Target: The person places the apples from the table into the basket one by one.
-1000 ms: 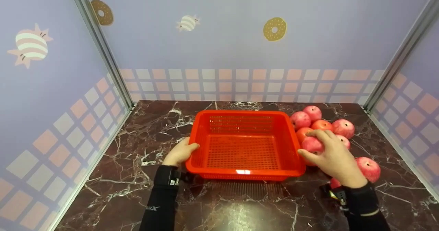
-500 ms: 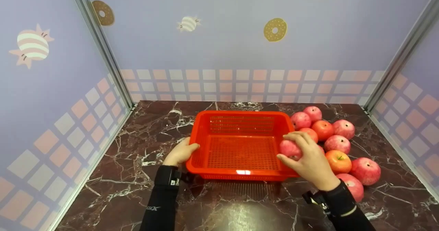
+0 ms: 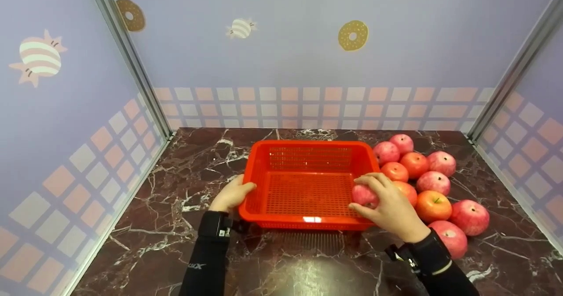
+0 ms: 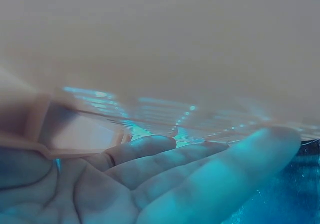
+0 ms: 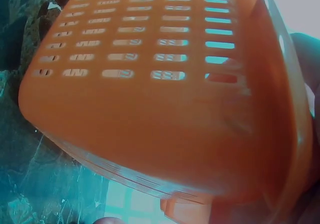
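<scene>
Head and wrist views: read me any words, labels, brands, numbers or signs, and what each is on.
None legible.
Left sleeve: white lettering, too small and blurred to read.
Wrist devices: pale patches, too small to tell whether they bear print.
Basket and fruit: no text visible.

A lilac wall (image 3: 290, 63) stands beyond the right hand (image 3: 389, 206); left of it, glare (image 3: 310, 274) whitens the dark table (image 3: 176, 186).

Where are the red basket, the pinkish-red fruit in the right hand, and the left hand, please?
Red basket (image 3: 308, 197), head view: its bare slotted floor.
Pinkish-red fruit (image 3: 363, 195), head view: its uncovered side.
Left hand (image 3: 231, 195), head view: its back.
</scene>
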Demonstrator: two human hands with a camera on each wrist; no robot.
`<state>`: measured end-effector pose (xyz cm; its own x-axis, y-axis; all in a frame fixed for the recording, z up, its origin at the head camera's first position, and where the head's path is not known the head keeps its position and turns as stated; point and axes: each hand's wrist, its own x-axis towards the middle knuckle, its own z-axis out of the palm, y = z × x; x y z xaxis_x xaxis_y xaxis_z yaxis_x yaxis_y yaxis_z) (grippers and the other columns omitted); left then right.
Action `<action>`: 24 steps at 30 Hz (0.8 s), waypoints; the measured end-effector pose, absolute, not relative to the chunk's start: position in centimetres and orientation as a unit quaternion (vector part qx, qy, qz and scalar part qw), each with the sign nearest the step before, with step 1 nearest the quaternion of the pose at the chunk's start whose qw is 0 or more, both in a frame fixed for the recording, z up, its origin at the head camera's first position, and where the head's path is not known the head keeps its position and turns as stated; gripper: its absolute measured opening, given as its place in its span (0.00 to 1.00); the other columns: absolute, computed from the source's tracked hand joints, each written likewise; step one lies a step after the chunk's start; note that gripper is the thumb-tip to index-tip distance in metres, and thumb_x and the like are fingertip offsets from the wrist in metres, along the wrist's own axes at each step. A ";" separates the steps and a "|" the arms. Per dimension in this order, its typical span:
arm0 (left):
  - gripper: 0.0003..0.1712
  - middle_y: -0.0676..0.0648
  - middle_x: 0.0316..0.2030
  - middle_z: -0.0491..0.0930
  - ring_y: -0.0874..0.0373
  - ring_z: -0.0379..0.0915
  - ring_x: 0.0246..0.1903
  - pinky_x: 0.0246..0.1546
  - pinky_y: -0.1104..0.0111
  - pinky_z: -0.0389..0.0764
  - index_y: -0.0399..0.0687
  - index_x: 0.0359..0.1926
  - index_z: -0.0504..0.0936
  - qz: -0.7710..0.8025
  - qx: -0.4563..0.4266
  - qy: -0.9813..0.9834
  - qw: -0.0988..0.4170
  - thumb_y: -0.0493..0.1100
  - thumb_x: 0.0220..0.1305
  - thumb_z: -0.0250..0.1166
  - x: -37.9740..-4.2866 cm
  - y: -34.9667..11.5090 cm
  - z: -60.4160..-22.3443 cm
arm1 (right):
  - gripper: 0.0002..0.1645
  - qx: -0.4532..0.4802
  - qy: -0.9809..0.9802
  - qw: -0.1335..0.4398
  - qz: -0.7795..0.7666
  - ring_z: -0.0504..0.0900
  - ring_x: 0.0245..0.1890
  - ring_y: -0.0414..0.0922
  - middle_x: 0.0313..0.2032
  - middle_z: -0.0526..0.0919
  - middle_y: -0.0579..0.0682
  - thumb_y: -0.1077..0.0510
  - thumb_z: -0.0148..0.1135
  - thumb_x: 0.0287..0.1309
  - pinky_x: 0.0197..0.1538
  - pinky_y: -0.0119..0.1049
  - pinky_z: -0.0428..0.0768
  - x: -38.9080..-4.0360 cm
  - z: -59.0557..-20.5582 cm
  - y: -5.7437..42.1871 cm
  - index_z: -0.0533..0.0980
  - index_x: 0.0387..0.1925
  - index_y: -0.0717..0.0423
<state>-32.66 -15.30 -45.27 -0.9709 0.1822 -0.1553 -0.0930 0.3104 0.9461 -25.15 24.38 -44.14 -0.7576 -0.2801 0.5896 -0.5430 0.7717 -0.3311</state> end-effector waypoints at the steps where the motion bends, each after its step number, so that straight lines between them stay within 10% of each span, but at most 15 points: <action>1: 0.23 0.27 0.55 0.79 0.40 0.86 0.46 0.43 0.58 0.89 0.29 0.64 0.68 0.588 0.029 0.800 0.117 0.37 0.71 0.53 -32.7 -15.3 -45.3 | 0.34 0.228 -0.905 0.259 0.248 0.83 0.53 0.49 0.53 0.82 0.50 0.44 0.83 0.47 0.57 0.50 0.83 -25.2 -44.2 24.4 0.80 0.54 0.50; 24: 0.22 0.30 0.53 0.79 0.46 0.84 0.43 0.42 0.60 0.88 0.31 0.62 0.69 0.567 0.017 0.816 0.111 0.38 0.70 0.52 -32.8 -15.0 -45.4 | 0.31 0.219 -0.936 0.178 0.209 0.82 0.56 0.52 0.53 0.83 0.49 0.43 0.77 0.54 0.60 0.55 0.80 -25.2 -44.6 24.2 0.79 0.57 0.47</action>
